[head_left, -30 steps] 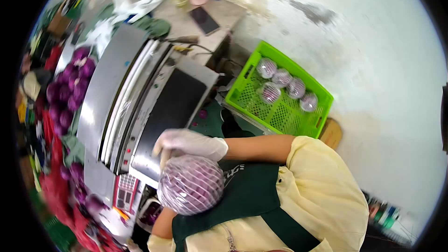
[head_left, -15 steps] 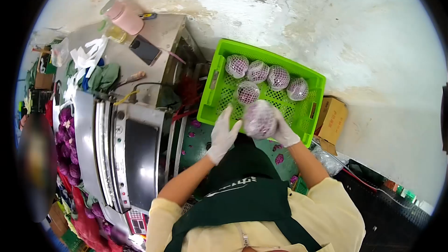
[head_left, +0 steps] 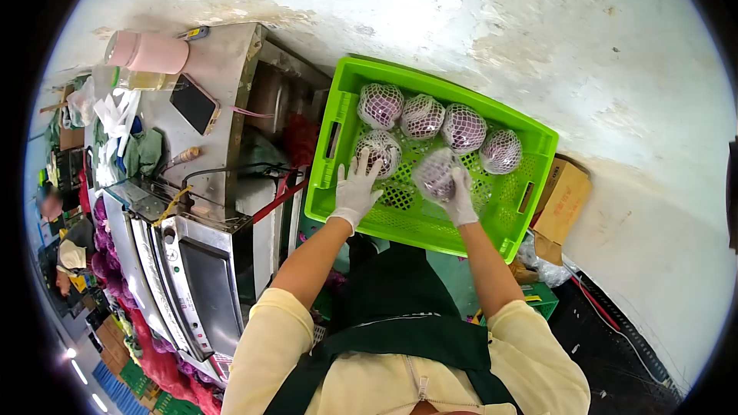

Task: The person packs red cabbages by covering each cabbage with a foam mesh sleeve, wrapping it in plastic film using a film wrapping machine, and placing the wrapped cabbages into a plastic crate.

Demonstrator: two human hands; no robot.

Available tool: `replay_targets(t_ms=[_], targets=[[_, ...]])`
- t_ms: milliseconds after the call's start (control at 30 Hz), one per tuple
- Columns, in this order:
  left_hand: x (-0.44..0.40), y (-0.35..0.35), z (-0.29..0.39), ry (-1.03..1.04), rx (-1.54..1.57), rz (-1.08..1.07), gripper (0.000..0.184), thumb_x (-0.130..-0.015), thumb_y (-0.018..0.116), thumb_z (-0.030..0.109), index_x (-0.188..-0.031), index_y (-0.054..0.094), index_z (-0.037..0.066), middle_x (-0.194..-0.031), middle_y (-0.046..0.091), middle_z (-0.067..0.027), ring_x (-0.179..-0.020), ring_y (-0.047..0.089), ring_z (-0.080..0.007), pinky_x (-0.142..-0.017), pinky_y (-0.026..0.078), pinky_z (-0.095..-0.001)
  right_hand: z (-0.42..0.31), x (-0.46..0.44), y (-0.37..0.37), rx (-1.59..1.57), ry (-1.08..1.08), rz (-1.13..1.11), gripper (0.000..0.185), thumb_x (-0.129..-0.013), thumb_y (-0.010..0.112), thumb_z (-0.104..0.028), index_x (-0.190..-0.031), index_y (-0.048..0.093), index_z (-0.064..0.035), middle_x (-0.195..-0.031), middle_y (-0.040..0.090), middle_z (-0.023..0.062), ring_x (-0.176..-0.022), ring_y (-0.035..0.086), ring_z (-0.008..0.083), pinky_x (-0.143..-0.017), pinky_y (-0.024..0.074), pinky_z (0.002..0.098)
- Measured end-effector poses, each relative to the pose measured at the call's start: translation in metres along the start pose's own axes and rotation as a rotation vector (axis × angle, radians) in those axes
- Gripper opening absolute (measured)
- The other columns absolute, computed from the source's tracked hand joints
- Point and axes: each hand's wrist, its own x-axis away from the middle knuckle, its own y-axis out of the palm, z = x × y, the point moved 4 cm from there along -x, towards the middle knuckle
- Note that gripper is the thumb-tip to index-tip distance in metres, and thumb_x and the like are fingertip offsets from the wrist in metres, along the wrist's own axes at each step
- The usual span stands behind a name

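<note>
By the wall (head_left: 600, 69), right hand (head_left: 462, 198) grips netted red cabbage (head_left: 433, 175), perhaps for steadiness, left hand (head_left: 356, 194) finger-spread at crate (head_left: 492, 117) eight o'clock

Worn on the person's head. Aimed forward and steeply downward. Covers a wide field, bounded by curved black borders at left and right. Takes in the dark green apron (head_left: 384, 284) from above at bottom centre, close to the lens. Follows both forearms (head_left: 492, 269) outward to the left hand (head_left: 357, 194) and right hand (head_left: 460, 201), near mid-field. Looks down into the green crate (head_left: 446, 96) from its near side, with all four walls inside the field. Meets the wall (head_left: 615, 107) at top and right. Reaches across the counter (head_left: 223, 54) and metal machine (head_left: 204, 284) at left toward more distant, edge-distorted background.
</note>
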Motion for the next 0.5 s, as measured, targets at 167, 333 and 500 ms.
replay_targets(t_ms=[167,333,500], targets=[[-0.004,0.002,0.000,-0.120,0.261,-0.057,0.078,-0.079,0.071,0.033,-0.146,0.033,0.016,-0.157,0.011,-0.0173,-0.138,0.030,-0.0381,-0.109,0.032,-0.0471,0.040,-0.050,0.026,-0.211,-0.116,0.355,0.093,-0.084,0.064,-0.054,-0.152,0.008,-0.0227,-0.150,0.028,0.0128,-0.132,0.036,0.0331,-0.105,0.0331,0.0578],[0.019,-0.020,-0.007,-0.128,0.344,0.096,0.060,-0.081,0.066,0.037,-0.132,0.049,0.010,-0.143,0.037,-0.0211,-0.131,0.039,-0.0375,-0.103,0.038,-0.0451,0.032,-0.093,-0.009,0.177,-0.107,0.118,0.068,-0.094,0.049,-0.050,-0.139,0.037,0.0007,-0.128,0.052,0.0138,-0.117,0.050,0.0246,-0.101,0.0407,0.0384],[0.115,-0.085,-0.006,-0.104,0.906,0.286,0.054,-0.086,0.060,0.033,-0.135,0.048,0.013,-0.129,0.055,-0.0172,-0.120,0.051,-0.0357,-0.102,0.040,-0.0426,-0.001,-0.055,0.066,0.659,-0.145,0.099,0.055,-0.095,0.047,-0.030,-0.139,0.037,0.0007,-0.131,0.050,0.0195,-0.124,0.045,0.0278,-0.109,0.0301,0.0451]])
